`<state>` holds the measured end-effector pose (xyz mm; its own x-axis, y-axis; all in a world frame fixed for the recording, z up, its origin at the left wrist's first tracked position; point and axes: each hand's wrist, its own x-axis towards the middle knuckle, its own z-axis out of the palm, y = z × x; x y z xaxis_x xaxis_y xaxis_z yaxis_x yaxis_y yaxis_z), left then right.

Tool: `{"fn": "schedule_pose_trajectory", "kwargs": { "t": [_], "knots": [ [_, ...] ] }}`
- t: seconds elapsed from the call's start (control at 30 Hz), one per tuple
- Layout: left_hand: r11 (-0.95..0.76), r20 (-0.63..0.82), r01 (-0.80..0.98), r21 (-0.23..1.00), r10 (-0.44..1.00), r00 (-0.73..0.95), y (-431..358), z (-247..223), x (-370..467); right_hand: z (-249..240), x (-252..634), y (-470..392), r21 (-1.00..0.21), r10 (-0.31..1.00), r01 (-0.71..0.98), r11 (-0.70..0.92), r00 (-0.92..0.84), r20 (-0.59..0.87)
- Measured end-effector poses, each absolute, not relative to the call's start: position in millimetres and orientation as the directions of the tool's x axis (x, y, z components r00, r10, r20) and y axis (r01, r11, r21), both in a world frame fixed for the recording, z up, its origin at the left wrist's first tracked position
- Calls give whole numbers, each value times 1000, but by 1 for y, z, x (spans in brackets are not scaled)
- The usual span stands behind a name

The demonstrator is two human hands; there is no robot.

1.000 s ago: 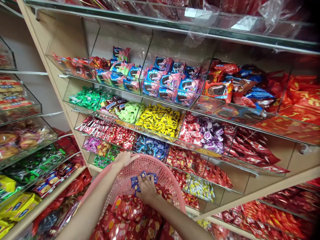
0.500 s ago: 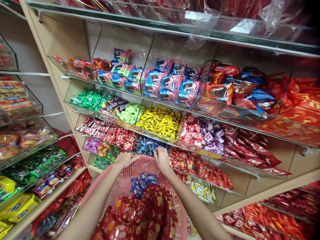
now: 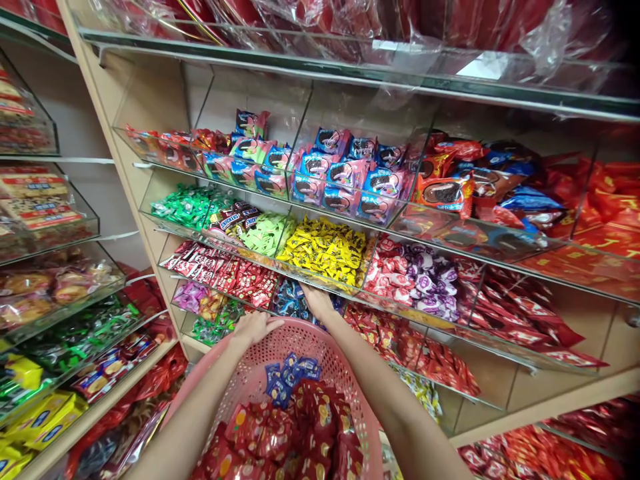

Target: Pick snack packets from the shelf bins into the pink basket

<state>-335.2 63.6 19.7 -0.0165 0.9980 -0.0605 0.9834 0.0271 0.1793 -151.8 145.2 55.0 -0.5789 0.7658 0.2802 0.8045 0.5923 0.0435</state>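
My left hand (image 3: 254,328) is closed over the far rim of a pink perforated plastic basket (image 3: 341,360). In the basket lie many dark red candy packets (image 3: 270,430), with a small heap of blue wrapped candies (image 3: 291,377) toward the far side. My right hand (image 3: 319,303) reaches past the rim into a shelf compartment of dark blue wrapped candies (image 3: 291,299). Its fingertips are under the edge of the shelf above and among those candies, so I cannot make out whether they grip any.
Clear-fronted shelves hold yellow candies (image 3: 325,250), green candies (image 3: 187,205), Snickers bars (image 3: 235,218), blue-and-pink cookie packs (image 3: 330,170) and purple candies (image 3: 433,280). A glass shelf edge (image 3: 350,77) runs above. Another rack with yellow packs (image 3: 47,420) stands at left.
My right hand has gone from the basket's far rim forward into the blue candy compartment. My left hand keeps its hold on the rim. The view has shifted slightly.
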Motion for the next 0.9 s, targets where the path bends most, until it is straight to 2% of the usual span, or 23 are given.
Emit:
{"fn": "schedule_pose_trajectory", "kwargs": {
  "t": [0.27,0.73,0.9],
  "knots": [
    [21,-55,985,172,998,-12,65,17,-336,59,-148,145,18,762,809,588,-561,322],
    [24,-52,985,172,999,-16,65,18,-336,52,-141,148,-37,763,793,608,-570,305],
    [22,-52,984,174,999,-13,64,18,-336,52,-140,142,-62,761,798,599,-542,357]
  ]
}}
